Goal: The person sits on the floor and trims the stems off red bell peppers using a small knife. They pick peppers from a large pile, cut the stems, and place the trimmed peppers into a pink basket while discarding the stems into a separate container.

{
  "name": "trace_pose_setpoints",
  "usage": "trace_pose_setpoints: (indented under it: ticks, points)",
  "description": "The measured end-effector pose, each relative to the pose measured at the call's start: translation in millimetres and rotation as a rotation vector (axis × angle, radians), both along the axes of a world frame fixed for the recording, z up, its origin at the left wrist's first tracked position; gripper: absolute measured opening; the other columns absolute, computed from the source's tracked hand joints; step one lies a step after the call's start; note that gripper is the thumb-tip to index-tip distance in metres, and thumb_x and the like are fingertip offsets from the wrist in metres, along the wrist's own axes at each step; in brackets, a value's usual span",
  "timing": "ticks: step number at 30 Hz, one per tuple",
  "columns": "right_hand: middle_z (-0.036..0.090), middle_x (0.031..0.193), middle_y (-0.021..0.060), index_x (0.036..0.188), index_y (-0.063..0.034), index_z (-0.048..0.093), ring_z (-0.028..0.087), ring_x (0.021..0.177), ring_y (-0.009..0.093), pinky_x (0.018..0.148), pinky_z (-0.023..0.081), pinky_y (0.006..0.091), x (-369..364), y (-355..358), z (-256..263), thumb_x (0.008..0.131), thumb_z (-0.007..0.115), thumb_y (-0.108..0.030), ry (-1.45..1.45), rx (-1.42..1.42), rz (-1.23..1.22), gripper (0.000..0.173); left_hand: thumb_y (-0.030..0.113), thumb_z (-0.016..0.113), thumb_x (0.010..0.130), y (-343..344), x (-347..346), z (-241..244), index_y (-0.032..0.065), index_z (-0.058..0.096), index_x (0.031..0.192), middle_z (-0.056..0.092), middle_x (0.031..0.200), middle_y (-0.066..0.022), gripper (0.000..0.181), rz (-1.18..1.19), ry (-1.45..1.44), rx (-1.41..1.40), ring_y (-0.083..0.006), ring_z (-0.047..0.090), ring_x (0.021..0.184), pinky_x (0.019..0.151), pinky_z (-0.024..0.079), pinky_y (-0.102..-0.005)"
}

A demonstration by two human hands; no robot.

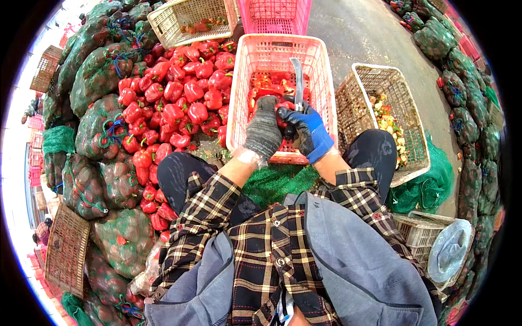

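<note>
Over the near part of a pink plastic crate, my left hand in a grey knit glove has its fingers bent against a red bell pepper, partly covered by both hands. My right hand, in a blue glove with dark palm coating, grips a curved knife whose blade points away from me; its fingertips are also at the pepper. Red pepper pieces lie in the crate below. Whole red bell peppers are heaped to the left of the crate.
A whitish crate with pepper cores stands at right. Behind are another pale crate and a bright pink crate. Filled green mesh sacks line the left side. Green netting lies between my knees.
</note>
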State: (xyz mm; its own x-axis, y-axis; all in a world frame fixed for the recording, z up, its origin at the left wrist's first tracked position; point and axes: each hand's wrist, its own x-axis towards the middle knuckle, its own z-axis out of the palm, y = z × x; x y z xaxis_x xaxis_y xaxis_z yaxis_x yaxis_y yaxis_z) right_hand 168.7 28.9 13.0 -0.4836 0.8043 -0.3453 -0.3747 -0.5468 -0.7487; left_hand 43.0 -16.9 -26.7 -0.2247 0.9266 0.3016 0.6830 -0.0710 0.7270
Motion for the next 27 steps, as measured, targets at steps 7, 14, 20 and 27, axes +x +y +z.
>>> trace_pose_setpoints:
  ticks: [7, 14, 20, 27]
  points:
    - [0.06, 0.068, 0.0007, 0.093, -0.0101, 0.062, 0.049, 0.044, 0.009, 0.039, 0.038, 0.0211, 3.2, -7.0, -1.7, 0.083, 0.071, -0.01, 0.011, -0.115, 0.071, 0.014, -0.001, 0.067, 0.071, -1.6, -16.2, 10.8, 0.0047, 0.05, 0.114, 0.057, 0.1, -0.0183, 0.047, -0.169, -0.043, 0.163, -0.0341, 0.06, 0.097, 0.085, 0.048, -0.0374]
    - [0.064, 0.081, 0.0037, 0.139, -0.0058, 0.042, 0.042, 0.047, 0.003, 0.042, 0.033, 0.0176, 30.3, -2.5, 34.9, 0.085, 0.064, -0.005, 0.129, 0.085, 0.422, 0.059, -0.006, 0.061, 0.069, 1.3, -48.1, 16.3, 0.0064, 0.053, 0.108, 0.06, 0.092, -0.0084, 0.041, -0.095, -0.231, 0.067, -0.0204, 0.059, 0.086, 0.076, 0.051, -0.0329]
    - [0.063, 0.078, -0.0015, 0.122, -0.0046, 0.06, 0.051, 0.054, 0.008, 0.046, 0.039, 0.023, 124.6, 37.5, 69.6, 0.081, 0.067, -0.011, -0.322, 0.478, -0.154, 0.042, 0.039, 0.083, 0.065, 7.6, -46.9, 22.3, 0.0027, 0.028, 0.144, 0.037, 0.143, -0.0242, 0.103, -0.09, 0.013, -0.173, -0.0349, 0.035, 0.134, 0.112, 0.029, -0.0387]
    - [0.063, 0.08, 0.0006, 0.133, -0.0115, 0.052, 0.049, 0.054, 0.008, 0.046, 0.04, 0.023, 296.5, 115.4, 85.1, 0.08, 0.073, -0.012, -1.433, 0.518, -0.443, 0.057, 0.016, 0.081, 0.073, -8.7, -194.7, 123.0, 0.0074, 0.057, 0.119, 0.059, 0.101, -0.0015, 0.053, -0.076, -0.517, 0.356, -0.013, 0.053, 0.095, 0.084, 0.049, -0.0256]
